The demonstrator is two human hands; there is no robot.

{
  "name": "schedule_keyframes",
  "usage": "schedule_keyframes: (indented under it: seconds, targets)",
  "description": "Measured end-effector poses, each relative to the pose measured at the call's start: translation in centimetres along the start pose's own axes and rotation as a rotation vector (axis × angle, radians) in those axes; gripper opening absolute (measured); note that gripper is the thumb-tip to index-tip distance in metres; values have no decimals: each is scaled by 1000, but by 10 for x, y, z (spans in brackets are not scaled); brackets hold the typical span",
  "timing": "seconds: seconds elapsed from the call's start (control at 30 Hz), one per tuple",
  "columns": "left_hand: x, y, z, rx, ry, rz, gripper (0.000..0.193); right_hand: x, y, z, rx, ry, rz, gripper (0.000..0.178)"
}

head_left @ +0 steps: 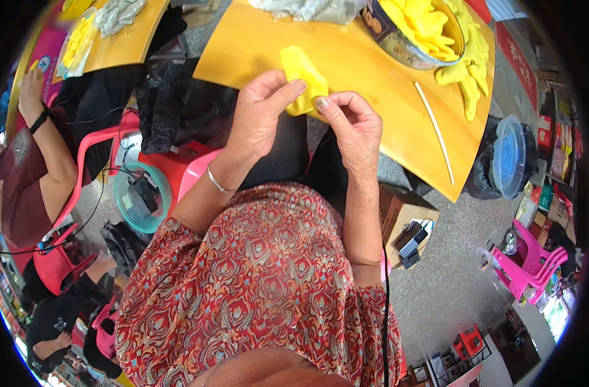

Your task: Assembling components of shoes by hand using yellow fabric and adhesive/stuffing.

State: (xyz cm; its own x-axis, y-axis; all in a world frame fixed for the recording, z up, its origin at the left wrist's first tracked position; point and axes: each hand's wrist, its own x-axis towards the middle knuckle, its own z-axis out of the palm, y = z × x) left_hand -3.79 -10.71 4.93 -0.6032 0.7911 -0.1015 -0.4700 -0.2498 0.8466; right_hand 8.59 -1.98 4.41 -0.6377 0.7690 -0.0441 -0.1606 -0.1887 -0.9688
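Between my two hands, above the near edge of the wooden table (378, 106), I hold a flat yellow fabric piece (301, 71). My left hand (262, 109) pinches its left side between thumb and fingers. At its lower right corner, my right hand (353, 126) grips it with thumb and forefinger, the other fingers curled. More yellow pieces (423, 29) fill a round tin (397, 46) at the table's far right. Several yellow pieces (468, 77) hang or lie beside the tin. A thin white stick (434, 132) lies on the tabletop to the right of my hands.
A clear plastic bag (307, 9) lies at the table's far edge. On the left, a co-worker's arm (49, 151) reaches toward another table (123, 39). Around me are a teal basket (143, 197), a cardboard box (404, 219) with a black device, and pink stools (526, 261).
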Motion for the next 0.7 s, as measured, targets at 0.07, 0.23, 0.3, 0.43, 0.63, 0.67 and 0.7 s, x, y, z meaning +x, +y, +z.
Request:
schedule_keyframes:
  seconds: [0.07,0.23,0.3,0.43,0.63,0.67,0.7]
  targets:
    - [7,5,1,-51,25,5,15,24,-3,-3,-129,24,-112,10]
    - [8,5,-2,-168,0,-45,19,80,-18,-11,-700,220,-556,13]
    - [7,7,-2,-167,15,-40,23,98,-17,-8,-747,238,-609,11]
    - [9,10,-5,-168,32,-30,25,128,-7,10,-795,274,-725,12]
    - [7,5,-1,-207,44,-33,26,142,-3,16,-1180,438,-721,17]
    - [5,2,0,-223,41,-54,26,144,1,8,-1034,407,-733,16]
    - [5,4,-1,-222,46,-51,26,146,-2,8,-881,371,-745,15]
